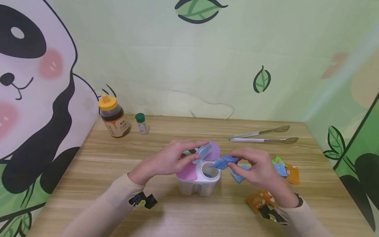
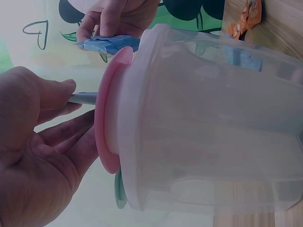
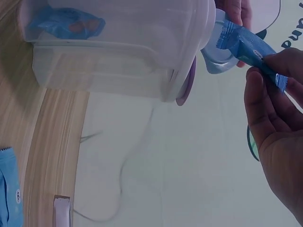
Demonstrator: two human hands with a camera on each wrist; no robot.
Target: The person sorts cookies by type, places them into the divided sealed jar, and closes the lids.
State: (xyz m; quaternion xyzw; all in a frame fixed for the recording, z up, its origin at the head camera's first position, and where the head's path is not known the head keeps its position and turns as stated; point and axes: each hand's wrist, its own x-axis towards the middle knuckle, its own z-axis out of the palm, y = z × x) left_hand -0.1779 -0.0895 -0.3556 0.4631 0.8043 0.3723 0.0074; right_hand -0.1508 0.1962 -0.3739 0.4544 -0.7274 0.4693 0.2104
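A translucent storage box with a white top and round coloured lids stands on the table. My left hand pinches its light blue lid, which is tilted up from a round opening. Beside that opening my right hand pinches a small blue wrapped packet between thumb and fingers, its near end over the rim. Inside the box lies another blue packet, seen through the wall in the right wrist view. The pink lid and purple lid are down; a green lid is partly hidden.
Right of the box lie a loose blue packet, orange packets under the right wrist, and a mixed group of packets. Metal tongs lie at the back right. A yellow-capped jar and a green-capped shaker stand back left.
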